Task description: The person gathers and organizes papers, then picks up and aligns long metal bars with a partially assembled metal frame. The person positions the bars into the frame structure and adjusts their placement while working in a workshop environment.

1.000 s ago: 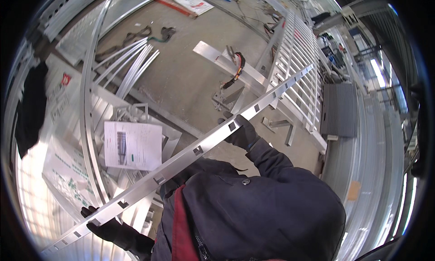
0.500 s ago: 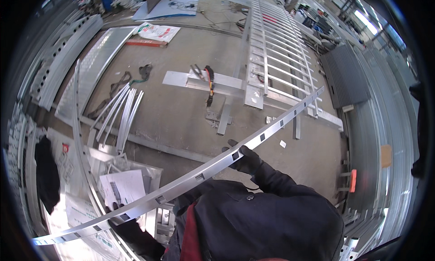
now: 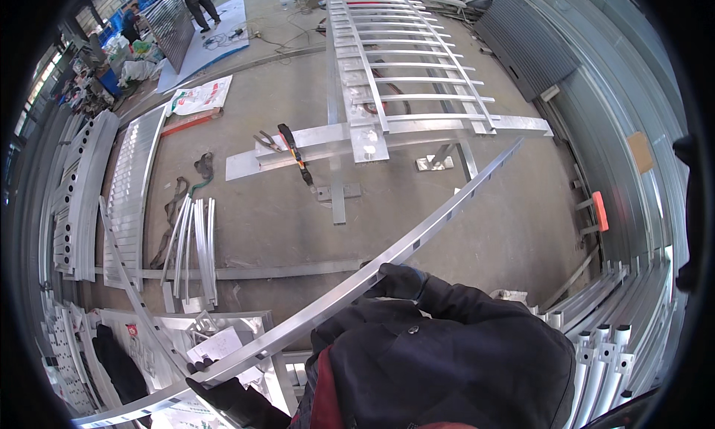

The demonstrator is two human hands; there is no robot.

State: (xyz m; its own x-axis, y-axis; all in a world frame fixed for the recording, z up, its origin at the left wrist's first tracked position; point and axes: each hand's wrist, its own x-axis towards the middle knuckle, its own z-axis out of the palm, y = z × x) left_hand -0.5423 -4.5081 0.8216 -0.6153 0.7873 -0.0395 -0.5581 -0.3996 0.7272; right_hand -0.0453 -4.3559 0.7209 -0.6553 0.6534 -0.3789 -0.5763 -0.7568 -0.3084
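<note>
A long silver metal rail (image 3: 328, 308) with rectangular slots along one face runs diagonally in front of me, from the lower left up to the right. My right hand (image 3: 398, 281), in a dark glove, is closed around its middle. Farther down, my left hand (image 3: 220, 390), also dark-gloved, grips the rail near its lower end, fingers on the far side and thumb on the near side. Under the left hand's stretch of rail lie a sheet of paper (image 3: 216, 345) and another slotted metal strip (image 3: 128, 269), which slants up to the left.
A ladder-like metal frame (image 3: 378, 101) rests on a crossbeam ahead, with pliers (image 3: 266, 141) and a black-orange tool (image 3: 296, 153) on the beam. Thin bars (image 3: 199, 246) lie left. Metal tubes (image 3: 612, 362) stand at lower right, near an orange-ended bracket (image 3: 600, 211). Two people work far left.
The view has turned, so the frame and floor items sit farther left and the tubes at lower right show. The rail has rolled, its slots now facing less toward me. Both hands keep hold.
</note>
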